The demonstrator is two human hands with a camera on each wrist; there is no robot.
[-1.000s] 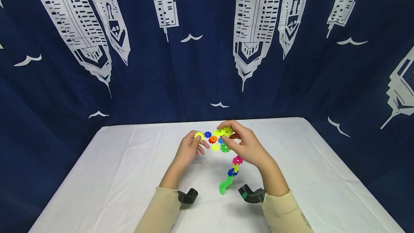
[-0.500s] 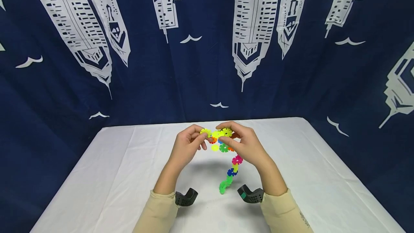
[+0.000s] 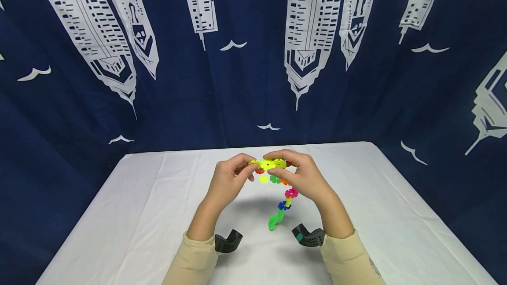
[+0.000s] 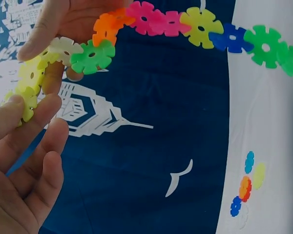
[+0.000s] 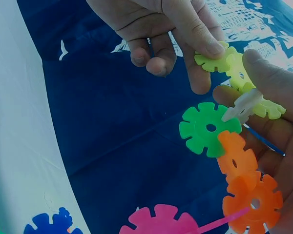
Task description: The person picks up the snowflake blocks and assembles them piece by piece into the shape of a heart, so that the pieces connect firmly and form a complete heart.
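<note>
My left hand [image 3: 226,179] pinches a yellow notched snowflake disc [image 5: 214,59] between thumb and forefinger. Its edge meets the yellow end disc [image 4: 31,75] of a chain of linked discs; how deeply the slots engage cannot be told. My right hand [image 3: 304,175] holds that end of the chain between thumb and fingers. From there the chain runs through a white disc [image 5: 243,105], a green disc [image 5: 210,128], orange discs [image 5: 254,202], pink discs [image 4: 145,18], a yellow one [image 4: 201,27], a blue one [image 4: 233,38] and green discs [image 4: 264,46], hanging in the air toward the person.
Several loose discs lie on the white-covered table [image 3: 158,223] beyond the hands, among them a yellow disc [image 4: 259,175], a light blue disc [image 4: 249,162], an orange disc [image 4: 244,186] and a blue disc [image 4: 235,206]. A dark blue printed curtain [image 3: 237,87] hangs behind the table.
My left hand has moved right with its yellow disc, from apart to touching the chain's yellow end. My right hand and the hanging chain have stayed nearly in place.
</note>
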